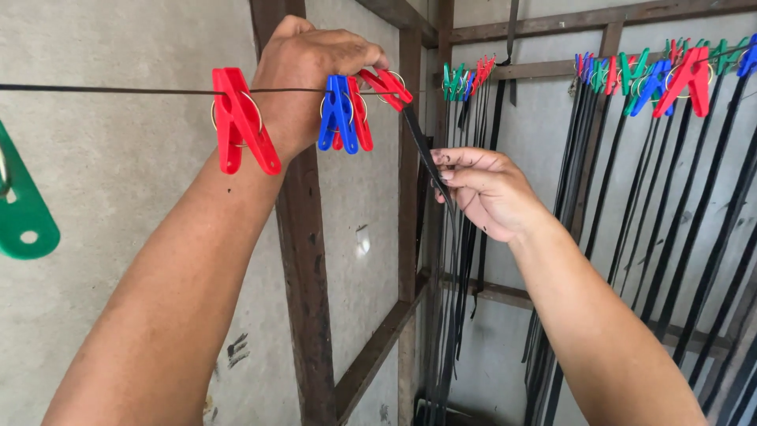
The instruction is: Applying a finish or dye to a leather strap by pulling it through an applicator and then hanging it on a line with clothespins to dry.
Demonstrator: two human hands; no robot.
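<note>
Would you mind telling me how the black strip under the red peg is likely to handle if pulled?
The black strip probably handles floppy: it slants limply from the red peg to the right hand. It looks thin and narrow, so likely light. Neighbouring strips hang straight, suggesting little stiffness.

The green peg [24, 201] is cut by the left edge; the strips' [694, 237] lower ends run off frame.

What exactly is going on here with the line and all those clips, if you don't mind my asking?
A person is working at a thin line strung across a wall. The left hand grips a red clothespin on the line, while the right hand pinches a black strip hanging from that pin. A blue clothespin and another red one sit alongside. Many more black strips hang from coloured pins to the right.
</note>
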